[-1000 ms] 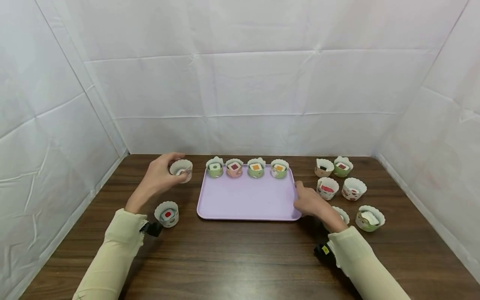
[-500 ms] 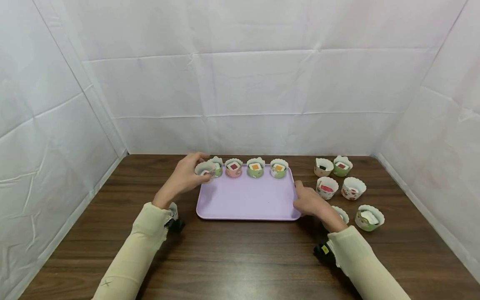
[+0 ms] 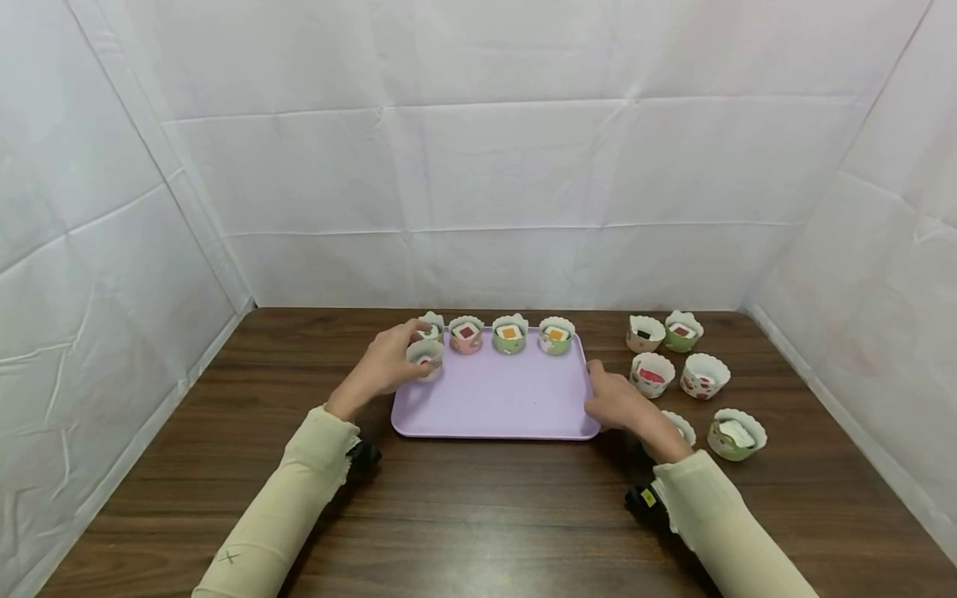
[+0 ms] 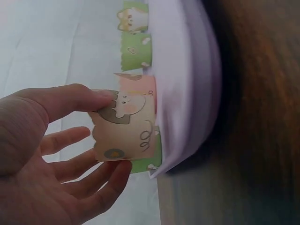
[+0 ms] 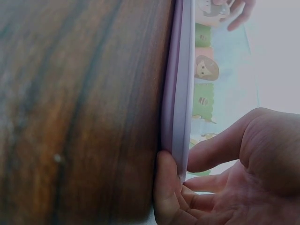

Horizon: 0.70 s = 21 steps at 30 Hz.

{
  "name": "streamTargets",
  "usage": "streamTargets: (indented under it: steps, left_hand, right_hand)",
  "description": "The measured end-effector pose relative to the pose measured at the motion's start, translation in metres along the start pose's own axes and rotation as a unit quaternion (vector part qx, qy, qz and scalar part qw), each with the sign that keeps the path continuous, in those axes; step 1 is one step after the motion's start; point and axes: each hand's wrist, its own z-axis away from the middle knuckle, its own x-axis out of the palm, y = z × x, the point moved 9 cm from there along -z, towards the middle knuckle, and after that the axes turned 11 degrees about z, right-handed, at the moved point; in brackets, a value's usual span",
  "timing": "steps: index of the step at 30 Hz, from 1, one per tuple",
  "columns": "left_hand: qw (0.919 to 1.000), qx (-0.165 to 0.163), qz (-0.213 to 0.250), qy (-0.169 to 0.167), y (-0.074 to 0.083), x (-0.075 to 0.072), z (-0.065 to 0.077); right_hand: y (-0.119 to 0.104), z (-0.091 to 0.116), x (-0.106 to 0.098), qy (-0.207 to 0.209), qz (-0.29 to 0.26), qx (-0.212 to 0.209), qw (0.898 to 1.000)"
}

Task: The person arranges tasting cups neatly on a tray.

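Observation:
My left hand (image 3: 387, 363) pinches a pale paper baking cup (image 4: 125, 129) printed with a cartoon face between thumb and fingers. The cup is at the left end of the lilac tray (image 3: 497, 399), just in front of a green cup (image 3: 431, 326); I cannot tell whether its base touches the tray. Along the tray's back edge stand a pink cup (image 3: 467, 335) and two more green cups, each with a small white square piece with a coloured centre inside. My right hand (image 3: 622, 403) grips the tray's right rim, thumb above and a finger beneath in the right wrist view.
Several filled paper cups stand on the dark wooden table (image 3: 478, 515) to the right, among them a white cup with red marks (image 3: 704, 376) and a green cup (image 3: 736, 434). One is partly behind the right wrist. White cloth walls (image 3: 493, 166) enclose the back and sides.
My left hand has carried the pale cup rightward from beside the tray, then nearer to me over its left end. The left forearm now hides another cup on the table. My right hand stays put.

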Motion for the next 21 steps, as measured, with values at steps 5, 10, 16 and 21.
streamTargets:
  steps: [5,10,16,21]
  left_hand:
    - [0.9999,-0.001,0.003,-0.013,-0.0026,0.0035,0.0015]
    - [0.9997,-0.015,0.005,-0.017,-0.0053,0.0019,0.0027]
    - [0.9991,-0.026,-0.002,-0.034,-0.0071,0.0043,0.0013]
    - [0.9980,-0.043,-0.003,-0.046,-0.0087,0.0058,0.0012]
  right_hand:
    - [0.0003,-0.0009,0.0020,-0.001,-0.002,0.001,1.000]
    - [-0.0010,-0.0003,0.0008,0.002,0.002,-0.003,1.000]
    - [-0.0005,0.0012,0.0005,-0.004,-0.003,0.003,1.000]
    - [-0.0011,0.0019,-0.0012,0.005,0.003,-0.003,1.000]
